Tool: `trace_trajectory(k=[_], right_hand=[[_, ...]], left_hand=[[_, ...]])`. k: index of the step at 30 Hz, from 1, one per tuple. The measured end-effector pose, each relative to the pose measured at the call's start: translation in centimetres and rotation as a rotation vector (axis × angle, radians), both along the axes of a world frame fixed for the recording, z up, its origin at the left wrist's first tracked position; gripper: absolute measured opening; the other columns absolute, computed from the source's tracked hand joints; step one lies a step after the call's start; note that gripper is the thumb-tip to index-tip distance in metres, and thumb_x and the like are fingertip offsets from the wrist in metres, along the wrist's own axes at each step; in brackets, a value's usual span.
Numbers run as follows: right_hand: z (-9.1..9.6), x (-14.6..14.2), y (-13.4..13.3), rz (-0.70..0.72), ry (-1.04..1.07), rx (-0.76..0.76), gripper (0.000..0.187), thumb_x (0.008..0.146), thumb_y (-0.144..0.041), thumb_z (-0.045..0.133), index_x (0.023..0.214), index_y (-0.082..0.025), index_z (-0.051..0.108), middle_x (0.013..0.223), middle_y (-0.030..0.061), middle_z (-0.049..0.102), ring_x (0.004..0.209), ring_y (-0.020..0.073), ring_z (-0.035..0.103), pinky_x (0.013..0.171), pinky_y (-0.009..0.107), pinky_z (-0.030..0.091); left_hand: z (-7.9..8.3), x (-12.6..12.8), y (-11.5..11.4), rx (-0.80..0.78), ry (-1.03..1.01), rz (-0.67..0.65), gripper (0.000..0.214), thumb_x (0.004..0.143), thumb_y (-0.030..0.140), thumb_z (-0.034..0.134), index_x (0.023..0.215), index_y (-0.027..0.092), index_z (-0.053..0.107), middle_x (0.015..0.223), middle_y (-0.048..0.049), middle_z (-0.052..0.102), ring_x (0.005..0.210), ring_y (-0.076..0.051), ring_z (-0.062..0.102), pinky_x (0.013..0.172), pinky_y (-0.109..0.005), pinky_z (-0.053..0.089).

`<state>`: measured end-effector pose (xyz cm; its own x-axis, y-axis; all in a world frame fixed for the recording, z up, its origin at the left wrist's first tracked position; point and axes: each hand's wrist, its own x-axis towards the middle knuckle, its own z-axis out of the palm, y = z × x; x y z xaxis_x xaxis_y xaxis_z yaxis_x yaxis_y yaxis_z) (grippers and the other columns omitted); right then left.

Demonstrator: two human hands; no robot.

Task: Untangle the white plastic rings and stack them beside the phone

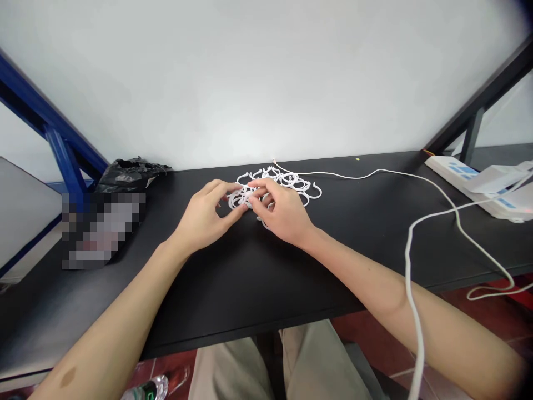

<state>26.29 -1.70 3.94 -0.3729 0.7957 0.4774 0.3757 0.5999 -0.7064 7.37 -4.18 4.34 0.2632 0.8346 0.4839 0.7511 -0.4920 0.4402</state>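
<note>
White open rings (297,182) with small knobbed ends, like shower curtain rings, lie in a loose pile on the black table. At the pile's near left side, my left hand (205,215) has its thumb and fingers curved around a cluster of white rings (238,198). My right hand (284,212) meets it from the right, fingers bent and thumb drawn in, at the edge of that same cluster. The fingertips of both hands almost touch. Part of the pile is hidden behind my right hand, and a ring shows beneath it.
A black table (250,283) stands against a white wall. Crumpled black plastic (131,173) lies at the back left, near a blue frame. A white device (470,186) sits at the right. A white cable (410,250) loops across my right forearm. Below is a bottle (152,389).
</note>
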Motion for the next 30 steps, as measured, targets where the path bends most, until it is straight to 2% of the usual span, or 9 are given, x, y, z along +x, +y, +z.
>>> trace_trajectory(k=[2, 5, 7, 9, 11, 18, 21, 25, 30], right_hand=[[0.0, 0.1, 0.1, -0.043, -0.068, 0.006, 0.022, 0.093, -0.027, 0.053, 0.112, -0.021, 0.062, 0.095, 0.0008, 0.071, 0.071, 0.0117, 0.064, 0.072, 0.029, 0.048], [0.0, 0.4, 0.2, -0.115, -0.269, 0.078, 0.017, 0.092, -0.029, 0.053, 0.101, -0.02, 0.065, 0.098, 0.0032, 0.069, 0.082, 0.016, 0.062, 0.074, 0.031, 0.046], [0.1, 0.6, 0.2, -0.139, -0.416, 0.135, 0.018, 0.091, -0.032, 0.056, 0.095, -0.019, 0.068, 0.095, 0.0052, 0.068, 0.09, 0.0208, 0.06, 0.076, 0.033, 0.045], [0.1, 0.8, 0.1, -0.139, -0.536, 0.172, 0.021, 0.088, -0.035, 0.059, 0.095, -0.017, 0.069, 0.093, 0.0078, 0.068, 0.095, 0.025, 0.058, 0.08, 0.037, 0.045], [0.1, 0.8, -0.1, -0.123, -0.632, 0.191, 0.023, 0.087, -0.033, 0.059, 0.095, -0.015, 0.071, 0.094, 0.0105, 0.068, 0.095, 0.0272, 0.058, 0.084, 0.041, 0.046], [0.1, 0.4, -0.7, -0.072, -0.685, 0.172, 0.016, 0.087, -0.019, 0.056, 0.09, -0.015, 0.07, 0.091, 0.0103, 0.069, 0.089, 0.0249, 0.063, 0.081, 0.039, 0.047], [0.2, 0.1, -1.0, -0.094, -0.474, 0.144, 0.015, 0.089, -0.02, 0.056, 0.096, -0.017, 0.069, 0.093, 0.0067, 0.071, 0.083, 0.0197, 0.064, 0.074, 0.034, 0.048], [0.2, -0.1, -1.2, -0.043, -0.099, 0.12, 0.018, 0.093, -0.027, 0.056, 0.106, -0.02, 0.066, 0.097, 0.0026, 0.072, 0.079, 0.0139, 0.066, 0.071, 0.028, 0.051], [0.1, -0.4, -1.2, 0.036, 0.108, 0.112, 0.015, 0.094, -0.027, 0.056, 0.105, -0.021, 0.065, 0.099, 0.0018, 0.074, 0.086, 0.0138, 0.07, 0.071, 0.026, 0.056]], left_hand=[[-0.1, -0.3, 0.4, 0.023, 0.003, 0.116, 0.036, 0.088, 0.044, 0.057, 0.115, 0.021, 0.063, 0.108, -0.0063, 0.066, 0.092, -0.021, 0.062, 0.081, -0.035, 0.052], [-0.4, -1.4, 1.0, 0.01, 0.076, 0.428, 0.038, 0.087, 0.038, 0.055, 0.118, 0.018, 0.062, 0.117, -0.0124, 0.063, 0.107, -0.031, 0.058, 0.096, -0.046, 0.047], [-0.7, -2.4, 1.4, -0.06, 0.156, 0.609, 0.043, 0.085, 0.036, 0.054, 0.122, 0.015, 0.06, 0.123, -0.0186, 0.06, 0.117, -0.039, 0.052, 0.098, -0.055, 0.043], [-1.0, -3.1, 1.5, -0.126, 0.213, 0.704, 0.048, 0.084, 0.036, 0.055, 0.126, 0.014, 0.058, 0.126, -0.0234, 0.057, 0.123, -0.046, 0.046, 0.097, -0.062, 0.04], [-1.3, -3.5, 1.5, -0.144, 0.243, 0.715, 0.049, 0.085, 0.037, 0.055, 0.128, 0.014, 0.058, 0.128, -0.0251, 0.056, 0.127, -0.048, 0.042, 0.098, -0.066, 0.036], [-1.4, -2.0, 1.5, -0.09, 0.225, 0.521, 0.043, 0.089, 0.043, 0.05, 0.123, 0.02, 0.061, 0.13, -0.0157, 0.057, 0.124, -0.04, 0.044, 0.1, -0.058, 0.039], [-0.9, -1.6, 1.3, -0.079, 0.165, 0.416, 0.04, 0.088, 0.042, 0.051, 0.119, 0.02, 0.063, 0.125, -0.012, 0.061, 0.12, -0.036, 0.047, 0.1, -0.054, 0.04], [0.1, -1.2, 0.5, -0.059, 0.066, 0.132, 0.037, 0.087, 0.031, 0.05, 0.12, 0.019, 0.062, 0.121, -0.0078, 0.065, 0.115, -0.027, 0.053, 0.103, -0.045, 0.042], [0.6, -0.8, -0.4, -0.152, -0.01, -0.145, 0.045, 0.09, 0.033, 0.05, 0.133, 0.022, 0.053, 0.128, -0.0055, 0.063, 0.111, -0.023, 0.058, 0.099, -0.039, 0.046]])
